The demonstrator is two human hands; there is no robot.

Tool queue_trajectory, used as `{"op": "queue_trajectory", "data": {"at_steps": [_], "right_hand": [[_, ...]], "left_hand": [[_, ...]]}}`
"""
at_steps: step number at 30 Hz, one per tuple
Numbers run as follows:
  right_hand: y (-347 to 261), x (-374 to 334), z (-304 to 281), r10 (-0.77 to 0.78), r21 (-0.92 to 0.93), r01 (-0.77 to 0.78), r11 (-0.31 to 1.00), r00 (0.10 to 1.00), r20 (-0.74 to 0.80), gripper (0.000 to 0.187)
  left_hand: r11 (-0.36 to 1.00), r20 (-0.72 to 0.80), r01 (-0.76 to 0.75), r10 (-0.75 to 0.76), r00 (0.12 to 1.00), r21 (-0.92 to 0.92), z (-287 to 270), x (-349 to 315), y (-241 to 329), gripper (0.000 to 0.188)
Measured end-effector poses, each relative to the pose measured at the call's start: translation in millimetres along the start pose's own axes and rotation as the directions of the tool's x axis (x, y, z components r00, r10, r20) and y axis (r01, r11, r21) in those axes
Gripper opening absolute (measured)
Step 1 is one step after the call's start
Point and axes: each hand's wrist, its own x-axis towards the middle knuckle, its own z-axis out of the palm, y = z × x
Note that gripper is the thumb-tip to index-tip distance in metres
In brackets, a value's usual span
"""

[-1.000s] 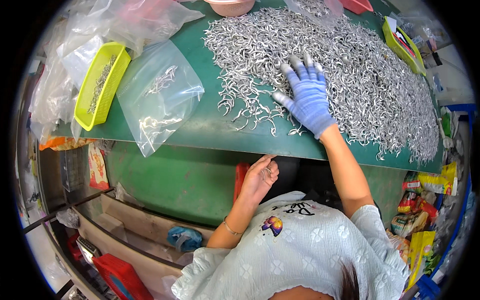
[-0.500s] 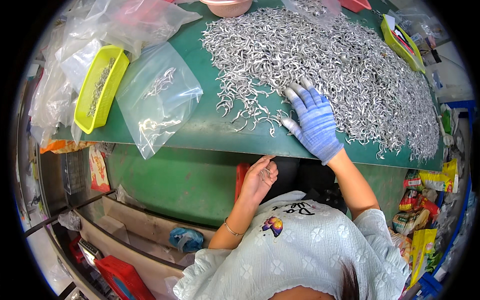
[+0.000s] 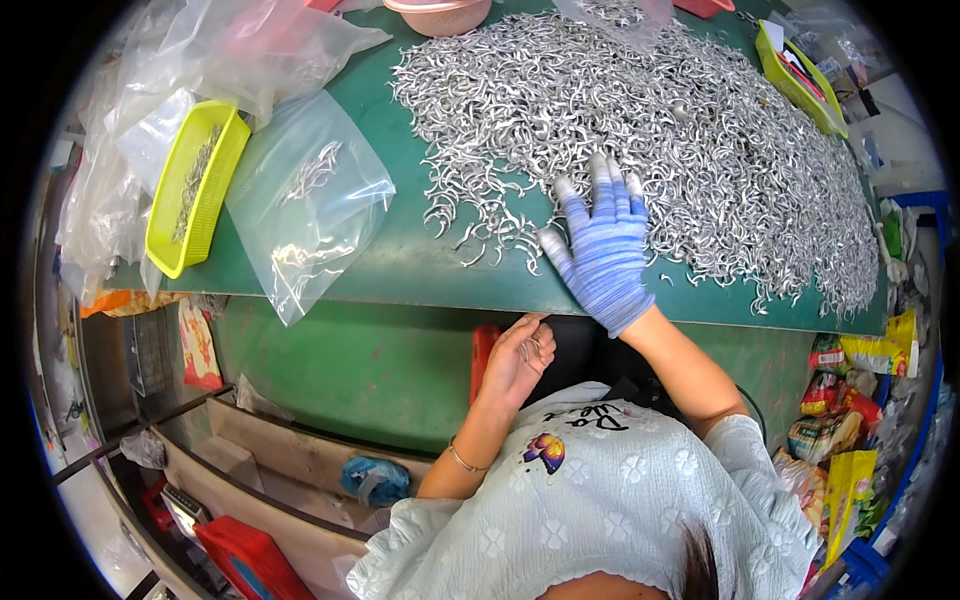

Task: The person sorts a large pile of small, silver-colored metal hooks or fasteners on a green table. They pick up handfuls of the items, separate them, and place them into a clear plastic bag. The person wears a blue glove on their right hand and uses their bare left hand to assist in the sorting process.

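My right hand (image 3: 603, 250), in a blue glove with whitish fingertips, lies palm down with its fingers spread. It touches the near edge of a large pile of small curved silvery metal pieces (image 3: 700, 150) on the green table. Bare and curled, my left hand (image 3: 522, 352) rests just below the table's front edge. A few thin curved metal pieces (image 3: 530, 347) show among its fingers; how many is hidden. Left of the pile, a clear plastic bag (image 3: 340, 215) lies flat with several such pieces in it.
A yellow basket (image 3: 215, 200) holding metal pieces stands left of the bag, beside crumpled clear plastic sheets (image 3: 130, 190). At the back are a pink bowl (image 3: 440, 18) and another yellow basket (image 3: 800, 85). Below left sit a wooden drawer frame (image 3: 300, 445) and a red bin (image 3: 255, 565).
My right hand has slid a little left along the near edge of the pile, its fingers now pointing more straight ahead. My left hand stays in place. The view has shifted slightly.
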Motion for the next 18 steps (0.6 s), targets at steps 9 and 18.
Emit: {"op": "queue_trajectory", "data": {"at_steps": [9, 18], "right_hand": [[-24.0, -21.7, -3.4, 0.026, 0.208, -0.043, 0.977, 0.996, 0.083, 0.069], [-65.6, -7.7, 25.9, 0.135, 0.459, -0.113, 0.881, 0.991, -0.016, 0.072]], "left_hand": [[1.0, 0.011, -0.009, 0.01, 1.0, -0.021, -4.9, 4.1, -4.8, 0.013], [0.998, -0.155, -0.06, 0.056, 0.986, -0.024, 0.7, 2.5, -12.1, 0.028]]}}
